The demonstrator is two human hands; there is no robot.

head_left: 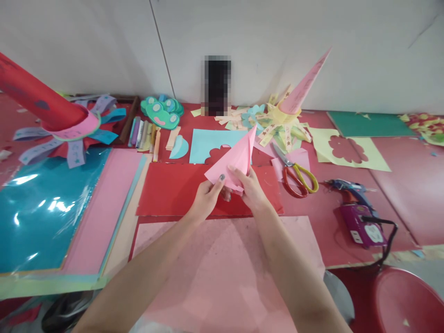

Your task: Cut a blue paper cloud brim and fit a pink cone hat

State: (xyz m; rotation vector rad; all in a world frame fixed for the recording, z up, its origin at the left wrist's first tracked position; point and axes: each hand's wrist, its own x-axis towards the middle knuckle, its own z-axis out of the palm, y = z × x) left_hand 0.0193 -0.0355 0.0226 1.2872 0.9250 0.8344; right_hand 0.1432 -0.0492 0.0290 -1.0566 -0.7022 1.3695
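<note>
A pink paper cone (237, 158) is held up over a red sheet (173, 187) at the middle of the table, its tip pointing up and away. My left hand (208, 196) pinches the cone's lower left edge, thumb on top. My right hand (250, 188) grips the lower right edge, fingers curled round it. Both hands are closed on the paper. A large pale pink sheet (225, 268) lies under my forearms at the near edge.
Red-and-yellow scissors (296, 173) and a blue-purple glue gun (357, 212) with its cord lie to the right. Teal and pink sheets (52, 208) are stacked on the left. Paper flower crafts, a red cone (34, 101), frog cut-outs (161, 111) and paper strips line the back wall.
</note>
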